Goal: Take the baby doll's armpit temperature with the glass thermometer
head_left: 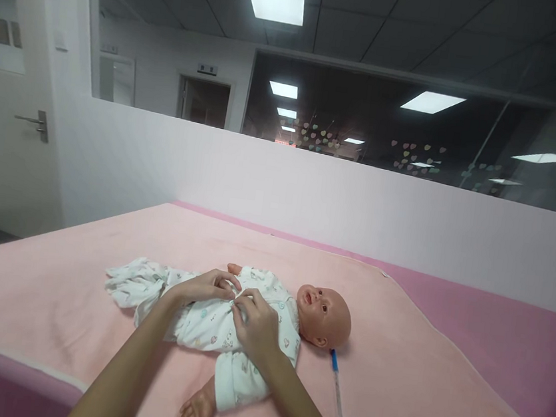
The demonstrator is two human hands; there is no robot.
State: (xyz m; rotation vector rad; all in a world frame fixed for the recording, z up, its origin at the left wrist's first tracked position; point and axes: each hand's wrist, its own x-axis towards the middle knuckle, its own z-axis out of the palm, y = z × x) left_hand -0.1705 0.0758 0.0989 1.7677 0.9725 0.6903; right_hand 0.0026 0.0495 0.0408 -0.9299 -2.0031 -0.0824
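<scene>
A baby doll (324, 315) lies on its back with its head to the right. It wears a white long-sleeved top (211, 327) with small prints, and white cloth covers its legs at the left. My left hand (206, 286) and my right hand (257, 323) meet over the doll's front. Both have their fingers pinched on the top's front edge, close together. Whatever fastening lies between the fingertips is too small to make out. The doll's near arm (198, 413) sticks out of its sleeve towards me.
A pale pink blanket (406, 357) covers the pink padded surface (517, 349) under the doll. Near the doll's head lies a thin clear stick with a blue end (334, 361), possibly a thermometer. Behind runs a white wall (280, 189) with a window; a door (9, 138) stands at left.
</scene>
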